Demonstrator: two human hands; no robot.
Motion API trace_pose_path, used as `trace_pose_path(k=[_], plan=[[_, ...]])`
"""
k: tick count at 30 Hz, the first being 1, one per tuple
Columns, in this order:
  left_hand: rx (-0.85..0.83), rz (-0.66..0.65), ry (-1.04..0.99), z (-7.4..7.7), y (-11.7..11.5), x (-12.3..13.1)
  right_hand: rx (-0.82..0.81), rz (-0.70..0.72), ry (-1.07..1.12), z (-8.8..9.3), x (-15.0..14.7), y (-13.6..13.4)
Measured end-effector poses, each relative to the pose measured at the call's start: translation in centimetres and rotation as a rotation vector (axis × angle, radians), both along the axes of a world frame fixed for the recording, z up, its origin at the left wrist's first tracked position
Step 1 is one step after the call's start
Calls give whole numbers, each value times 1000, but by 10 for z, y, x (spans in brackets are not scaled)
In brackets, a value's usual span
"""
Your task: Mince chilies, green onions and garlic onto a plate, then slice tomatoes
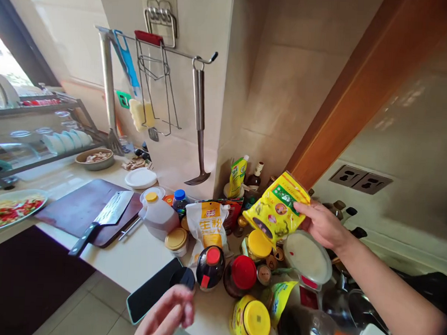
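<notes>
A yellow packet [277,210] with a green label is held up over the condiment jars by my right hand [320,222], its thumb on the front of the packet. My left hand [168,317] is low in the middle, its fingers curled toward the thumb and partly blurred; whether anything is between them cannot be made out. Just beyond it a phone [151,288] lies on the counter's edge beside a black round lid [182,279]. A dark bottle with a red cap [209,269], a red-lidded jar [240,276] and a yellow-lidded jar [251,321] stand between my hands.
A cleaver [112,209] rests on a dark cutting board [90,205] at the left, near a plate of chopped vegetables [9,211]. A white starch bag [208,226] and a jug [159,216] stand mid-counter. A ladle [199,126] hangs from a rail.
</notes>
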State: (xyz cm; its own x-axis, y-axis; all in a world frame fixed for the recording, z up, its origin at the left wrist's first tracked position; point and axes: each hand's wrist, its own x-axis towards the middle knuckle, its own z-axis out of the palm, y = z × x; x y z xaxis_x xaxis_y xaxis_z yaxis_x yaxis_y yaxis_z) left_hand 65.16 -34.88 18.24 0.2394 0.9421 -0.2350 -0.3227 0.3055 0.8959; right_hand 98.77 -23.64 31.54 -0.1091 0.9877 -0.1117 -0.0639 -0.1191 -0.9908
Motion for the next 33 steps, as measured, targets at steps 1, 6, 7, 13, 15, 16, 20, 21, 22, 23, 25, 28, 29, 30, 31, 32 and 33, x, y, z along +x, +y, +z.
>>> trace_pose_path(k=[1,6,7,13,15,16,20,21,22,23,25,28,29,30,31,32,33], plan=[[94,-115,-6,13,10,7,-11,37,5,7,-10,-17],[352,-336,-55,37,15,42,-77,266,-80,14,-74,-86],[350,-313,-33,35,7,43,-85,303,-114,11,-86,-97],[203,59,21,1,-71,8,4,344,-111,-40,-144,-148],[164,238,43,-10,-96,-8,10,455,-57,-67,-169,-168],[151,309,62,-16,-107,-16,8,513,-57,-81,-183,-179],[169,383,133,-31,-133,-42,-6,425,-142,-129,-231,-207],[201,343,156,-32,-135,-49,-17,351,-128,-138,-240,-209],[245,294,191,-31,-136,-58,-28,292,-97,-145,-249,-209],[294,246,230,-29,-136,-69,-33,250,-61,-152,-258,-208],[371,181,271,-23,-134,-100,-30,230,-13,-164,-282,-203],[364,133,207,-19,-127,-167,-13,388,23,-179,-344,-194],[340,139,190,-20,-125,-194,0,453,37,-185,-371,-191],[313,174,200,-23,-122,-221,19,495,48,-191,-400,-187],[284,234,238,-27,-119,-250,51,502,49,-198,-431,-183],[254,310,296,-31,-116,-278,101,484,30,-205,-461,-179],[228,389,363,-35,-112,-304,172,447,-12,-212,-491,-174]])
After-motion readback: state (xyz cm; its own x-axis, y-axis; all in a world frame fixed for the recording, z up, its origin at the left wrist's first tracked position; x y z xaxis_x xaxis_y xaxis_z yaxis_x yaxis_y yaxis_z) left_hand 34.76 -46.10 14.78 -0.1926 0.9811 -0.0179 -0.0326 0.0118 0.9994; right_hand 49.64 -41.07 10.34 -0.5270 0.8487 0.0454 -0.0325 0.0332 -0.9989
